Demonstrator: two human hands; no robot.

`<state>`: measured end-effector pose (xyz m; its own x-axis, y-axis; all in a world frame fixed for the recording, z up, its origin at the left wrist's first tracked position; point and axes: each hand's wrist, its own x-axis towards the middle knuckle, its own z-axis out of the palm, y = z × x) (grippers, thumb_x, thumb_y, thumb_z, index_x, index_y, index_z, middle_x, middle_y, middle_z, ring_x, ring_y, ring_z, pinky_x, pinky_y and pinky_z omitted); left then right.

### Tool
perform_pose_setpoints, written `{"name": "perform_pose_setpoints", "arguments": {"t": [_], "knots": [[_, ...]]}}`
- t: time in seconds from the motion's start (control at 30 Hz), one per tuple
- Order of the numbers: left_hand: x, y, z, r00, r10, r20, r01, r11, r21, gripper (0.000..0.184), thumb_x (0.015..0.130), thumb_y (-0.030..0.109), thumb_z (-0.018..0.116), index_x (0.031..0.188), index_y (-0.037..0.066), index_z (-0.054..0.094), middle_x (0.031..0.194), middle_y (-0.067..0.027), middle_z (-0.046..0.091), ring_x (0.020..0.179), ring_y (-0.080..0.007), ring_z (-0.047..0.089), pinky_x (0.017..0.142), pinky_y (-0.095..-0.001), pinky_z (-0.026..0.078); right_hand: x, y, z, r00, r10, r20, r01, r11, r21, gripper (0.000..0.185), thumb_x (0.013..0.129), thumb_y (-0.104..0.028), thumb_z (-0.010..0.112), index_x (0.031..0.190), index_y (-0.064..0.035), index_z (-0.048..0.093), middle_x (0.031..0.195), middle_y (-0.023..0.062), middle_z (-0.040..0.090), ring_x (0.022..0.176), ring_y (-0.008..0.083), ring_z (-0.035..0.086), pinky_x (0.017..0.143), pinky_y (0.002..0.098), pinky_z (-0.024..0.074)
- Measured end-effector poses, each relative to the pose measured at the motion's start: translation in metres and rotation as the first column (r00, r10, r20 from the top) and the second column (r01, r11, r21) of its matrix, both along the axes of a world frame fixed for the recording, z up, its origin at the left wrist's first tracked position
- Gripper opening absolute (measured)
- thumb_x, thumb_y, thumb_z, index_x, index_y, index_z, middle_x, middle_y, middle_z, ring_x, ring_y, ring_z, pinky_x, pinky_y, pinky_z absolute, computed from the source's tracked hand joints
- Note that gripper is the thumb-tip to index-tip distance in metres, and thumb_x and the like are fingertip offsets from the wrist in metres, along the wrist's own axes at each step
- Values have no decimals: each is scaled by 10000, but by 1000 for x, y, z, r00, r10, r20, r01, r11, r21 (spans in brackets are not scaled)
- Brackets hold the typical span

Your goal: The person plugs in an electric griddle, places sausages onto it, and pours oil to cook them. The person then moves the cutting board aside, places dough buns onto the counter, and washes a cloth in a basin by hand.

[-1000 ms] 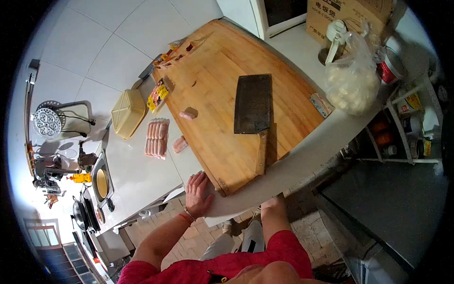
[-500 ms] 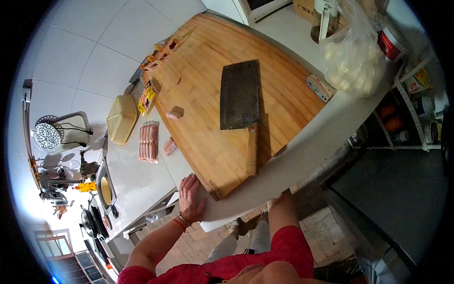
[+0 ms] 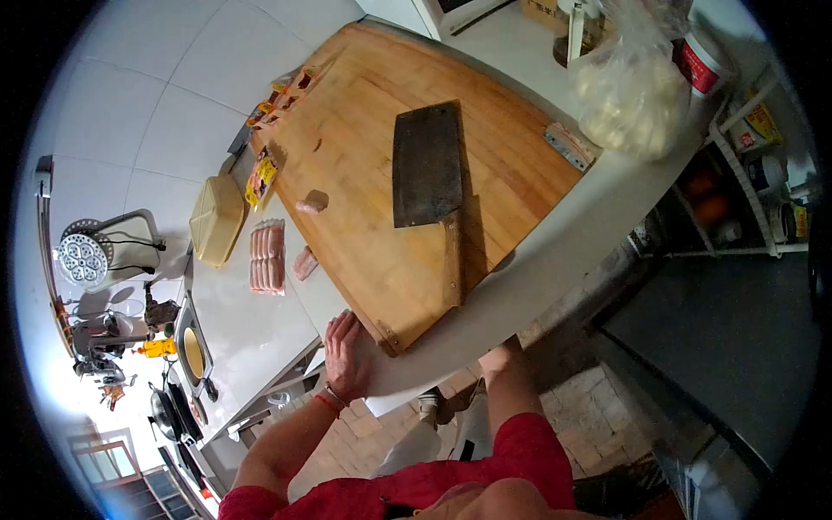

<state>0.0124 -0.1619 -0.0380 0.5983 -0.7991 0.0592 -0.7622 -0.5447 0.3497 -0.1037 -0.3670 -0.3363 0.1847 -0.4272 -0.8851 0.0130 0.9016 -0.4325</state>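
My left hand (image 3: 347, 357) lies flat on the counter's front edge, fingers stretched out, beside the near corner of a large wooden cutting board (image 3: 364, 260). It holds nothing. My right hand (image 3: 501, 354) is low at the counter's edge, right of the board; its fingers are mostly hidden. On the board rests a cleaver (image 3: 426, 165) with a dark, broad blade and a wooden handle pointing toward me. A small pinkish sausage piece (image 3: 308, 206) sits near the board's left side. Left of the board are a pack of sausages (image 3: 267, 256) and another small pinkish piece (image 3: 304, 263).
Yellow-and-red packets (image 3: 260, 178) and a cream plastic basin (image 3: 217, 219) stand along the wall side. A clear bag of pale pieces (image 3: 633, 104) and a red-labelled tub (image 3: 704, 62) are at the back right. A wire shelf (image 3: 737, 182) stands to the right.
The view has shifted slightly, so the board and cleaver appear a little further left and higher. My left hand stays on the counter's edge; nothing was picked up.
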Motion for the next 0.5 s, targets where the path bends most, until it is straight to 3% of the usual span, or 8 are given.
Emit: {"name": "perform_pose_setpoints", "arguments": {"t": [0.5], "knots": [[0,2,5,999,36,-8,-35,999,15,702,674,107,626,1325,45,369,1360,-186,376,1298,-383,304,1088,-537,186,1,-2,12,1000,30,5,-30,999,-26,387,880,-259,583,1193,-45,505,1054,135,604,786,238,600,710,385,507]]}}
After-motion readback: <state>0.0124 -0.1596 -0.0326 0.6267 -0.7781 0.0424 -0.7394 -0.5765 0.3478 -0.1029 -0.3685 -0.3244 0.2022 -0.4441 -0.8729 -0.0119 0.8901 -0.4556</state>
